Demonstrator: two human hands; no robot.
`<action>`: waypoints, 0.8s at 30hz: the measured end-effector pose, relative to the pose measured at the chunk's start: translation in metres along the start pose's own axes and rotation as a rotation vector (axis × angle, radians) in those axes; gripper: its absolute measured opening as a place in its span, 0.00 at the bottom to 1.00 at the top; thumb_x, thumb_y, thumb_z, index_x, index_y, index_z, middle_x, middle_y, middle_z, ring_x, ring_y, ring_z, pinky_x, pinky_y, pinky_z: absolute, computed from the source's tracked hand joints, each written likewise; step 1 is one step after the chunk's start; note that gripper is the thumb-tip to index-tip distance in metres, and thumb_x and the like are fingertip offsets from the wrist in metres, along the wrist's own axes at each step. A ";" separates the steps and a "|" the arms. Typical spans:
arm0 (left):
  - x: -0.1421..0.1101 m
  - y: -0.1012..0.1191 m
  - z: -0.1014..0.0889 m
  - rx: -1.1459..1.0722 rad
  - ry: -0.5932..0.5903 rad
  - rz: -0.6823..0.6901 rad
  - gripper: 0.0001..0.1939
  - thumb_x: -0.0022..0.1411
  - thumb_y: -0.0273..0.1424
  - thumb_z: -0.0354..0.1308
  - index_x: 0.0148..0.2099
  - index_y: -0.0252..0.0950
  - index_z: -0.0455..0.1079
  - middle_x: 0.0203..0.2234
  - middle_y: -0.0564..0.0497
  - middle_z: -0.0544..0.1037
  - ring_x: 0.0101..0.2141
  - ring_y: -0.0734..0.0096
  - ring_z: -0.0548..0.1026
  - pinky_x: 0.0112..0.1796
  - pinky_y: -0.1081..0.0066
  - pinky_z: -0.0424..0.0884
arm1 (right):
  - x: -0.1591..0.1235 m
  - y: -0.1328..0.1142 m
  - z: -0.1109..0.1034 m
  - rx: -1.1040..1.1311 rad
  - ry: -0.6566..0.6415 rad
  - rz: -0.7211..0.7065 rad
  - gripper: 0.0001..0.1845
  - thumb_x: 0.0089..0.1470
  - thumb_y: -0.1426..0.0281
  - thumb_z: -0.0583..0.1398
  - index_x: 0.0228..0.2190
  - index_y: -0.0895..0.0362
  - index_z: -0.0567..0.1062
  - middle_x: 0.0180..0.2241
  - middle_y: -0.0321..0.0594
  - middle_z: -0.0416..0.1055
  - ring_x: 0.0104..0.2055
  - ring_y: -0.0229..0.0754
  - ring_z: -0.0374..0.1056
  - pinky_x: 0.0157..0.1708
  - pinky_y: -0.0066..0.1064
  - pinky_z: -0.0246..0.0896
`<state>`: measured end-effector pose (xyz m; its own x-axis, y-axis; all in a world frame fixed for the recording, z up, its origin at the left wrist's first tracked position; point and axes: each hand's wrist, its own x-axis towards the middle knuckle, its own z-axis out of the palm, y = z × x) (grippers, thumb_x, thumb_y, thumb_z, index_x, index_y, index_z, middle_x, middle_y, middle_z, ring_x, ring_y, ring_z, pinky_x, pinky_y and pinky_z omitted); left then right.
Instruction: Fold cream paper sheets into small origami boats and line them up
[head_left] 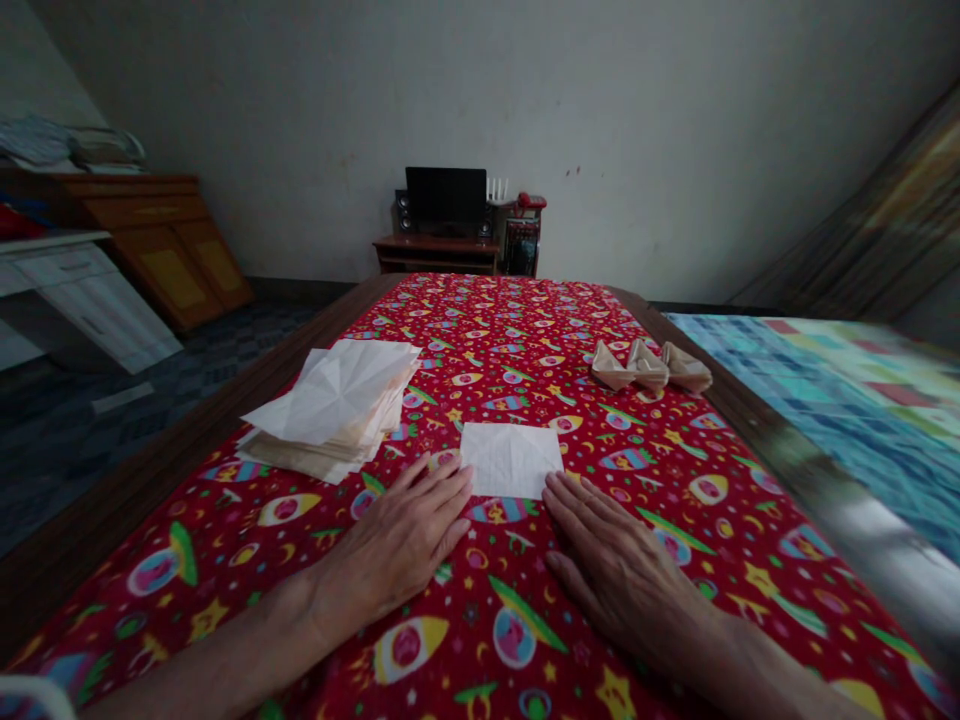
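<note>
A white sheet of folded paper (511, 460) lies flat in front of me, with crease lines showing across it. My left hand (409, 530) rests flat beside it, fingertips at its lower left edge. On the other side, my right hand (611, 545) lies flat too, its fingertips touching the lower right corner. Both hands have their fingers stretched out and grip nothing. To the left is a loose stack of creased paper sheets (337, 400). Three folded paper shapes (649, 368) stand in a row at the right.
A red patterned cloth (517, 330) covers the bed-like table surface, with a dark wooden edge (300, 350) along the left. Beyond its far end stand a monitor (446, 197) and speakers on a desk. A blue patterned cover (825, 410) lies lower at the right.
</note>
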<state>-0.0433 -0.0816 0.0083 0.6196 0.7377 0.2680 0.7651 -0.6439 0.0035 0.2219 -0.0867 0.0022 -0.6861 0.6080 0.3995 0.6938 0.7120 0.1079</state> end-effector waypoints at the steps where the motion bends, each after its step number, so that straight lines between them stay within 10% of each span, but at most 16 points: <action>1: 0.006 0.002 0.001 -0.015 -0.015 0.015 0.19 0.69 0.33 0.43 0.58 0.35 0.63 0.57 0.49 0.66 0.59 0.65 0.60 0.60 0.59 0.53 | 0.001 0.000 0.001 0.000 0.014 0.002 0.24 0.59 0.67 0.51 0.53 0.69 0.67 0.56 0.55 0.63 0.59 0.52 0.57 0.54 0.44 0.62; 11: 0.066 0.011 0.025 -0.116 -0.123 0.145 0.26 0.70 0.41 0.37 0.64 0.34 0.50 0.64 0.45 0.53 0.63 0.65 0.49 0.60 0.60 0.47 | 0.010 0.004 0.006 0.040 0.076 -0.008 0.18 0.59 0.72 0.52 0.49 0.65 0.71 0.50 0.51 0.70 0.53 0.49 0.65 0.54 0.42 0.62; 24: 0.040 -0.020 0.017 0.052 -0.089 -0.024 0.37 0.65 0.51 0.38 0.64 0.27 0.51 0.62 0.37 0.54 0.63 0.58 0.50 0.60 0.57 0.48 | 0.038 0.016 0.011 0.084 -0.025 -0.098 0.14 0.58 0.76 0.52 0.45 0.63 0.70 0.48 0.52 0.71 0.52 0.48 0.66 0.53 0.43 0.62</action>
<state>-0.0309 -0.0356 0.0028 0.6123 0.7695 0.1817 0.7866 -0.6160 -0.0419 0.2045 -0.0486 0.0093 -0.7558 0.5418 0.3678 0.6029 0.7949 0.0681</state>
